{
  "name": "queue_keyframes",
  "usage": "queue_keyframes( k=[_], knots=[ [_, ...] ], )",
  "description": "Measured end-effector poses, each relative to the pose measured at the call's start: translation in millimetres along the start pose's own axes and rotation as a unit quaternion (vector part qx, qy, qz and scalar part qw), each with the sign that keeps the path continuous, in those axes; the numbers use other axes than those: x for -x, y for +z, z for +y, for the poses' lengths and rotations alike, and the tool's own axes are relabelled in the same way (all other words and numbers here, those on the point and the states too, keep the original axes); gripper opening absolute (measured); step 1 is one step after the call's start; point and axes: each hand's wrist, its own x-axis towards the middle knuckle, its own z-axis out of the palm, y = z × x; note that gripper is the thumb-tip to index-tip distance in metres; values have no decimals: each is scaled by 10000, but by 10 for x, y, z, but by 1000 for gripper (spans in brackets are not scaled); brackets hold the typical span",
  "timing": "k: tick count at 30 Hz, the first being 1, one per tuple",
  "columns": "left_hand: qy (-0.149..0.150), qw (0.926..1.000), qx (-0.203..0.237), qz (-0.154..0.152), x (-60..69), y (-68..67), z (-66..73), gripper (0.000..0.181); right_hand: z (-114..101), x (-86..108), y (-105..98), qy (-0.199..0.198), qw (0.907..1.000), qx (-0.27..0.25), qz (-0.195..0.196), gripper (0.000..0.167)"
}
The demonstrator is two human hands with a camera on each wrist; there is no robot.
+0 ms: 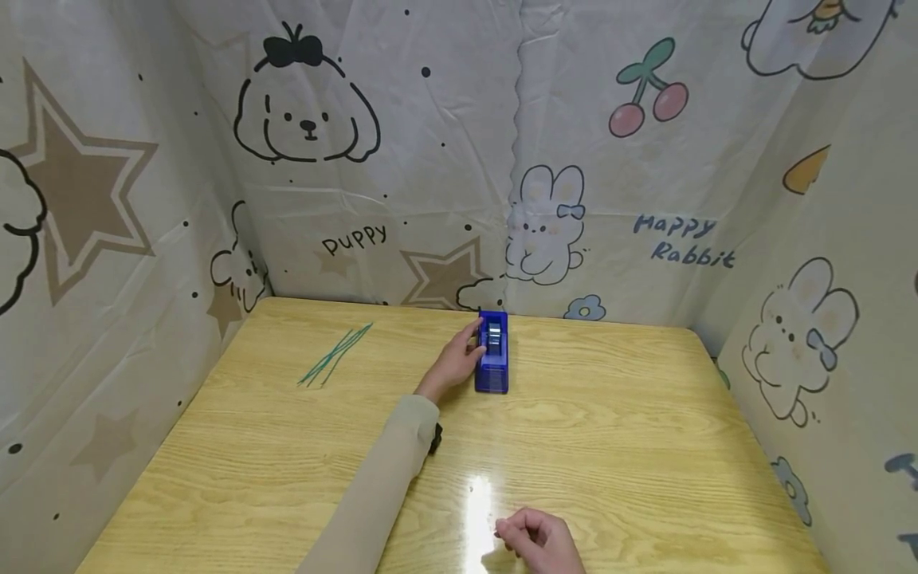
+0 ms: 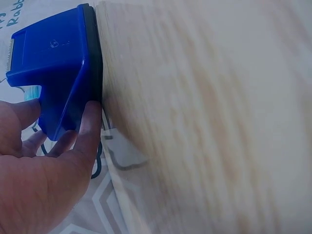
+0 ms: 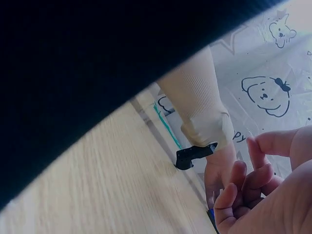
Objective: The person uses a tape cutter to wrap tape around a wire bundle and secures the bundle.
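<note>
A blue tape dispenser (image 1: 492,379) with a tape roll in its middle stands upright at the far side of the table. My left hand (image 1: 457,360) grips its left side; in the left wrist view the thumb and fingers of that hand (image 2: 44,180) lie around one end of the dispenser (image 2: 53,48). Near the table's front edge, my right hand (image 1: 541,542) is raised with thumb and forefinger brought together. The right wrist view shows a faint clear sliver, apparently tape, at those fingertips (image 3: 251,140), while the other fingers curl loosely.
Several thin green sticks (image 1: 335,355) lie crossed on the wooden table (image 1: 610,430) at the far left. Printed curtains (image 1: 445,159) hang close along the back and both sides. A black strap (image 1: 435,438) sits at the left wrist.
</note>
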Motion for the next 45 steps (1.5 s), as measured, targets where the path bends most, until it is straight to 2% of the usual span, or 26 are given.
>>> queue_keyframes(
  k=[22,29,38,45],
  knots=[
    [33,10000,30,-4,-20,-17,16,61,79,-37,-50,-81,9999,108,-107,40],
    [48,10000,18,63,-6,-5,8,60,81,-42,-62,43,9997,73,-210,44],
    [90,9996,27,252,-10,15,1,59,104,-48,-63,-59,9998,113,-140,38],
    [89,9993,256,276,21,7,-17,57,103,-39,-57,-128,9997,104,-168,38]
  ],
)
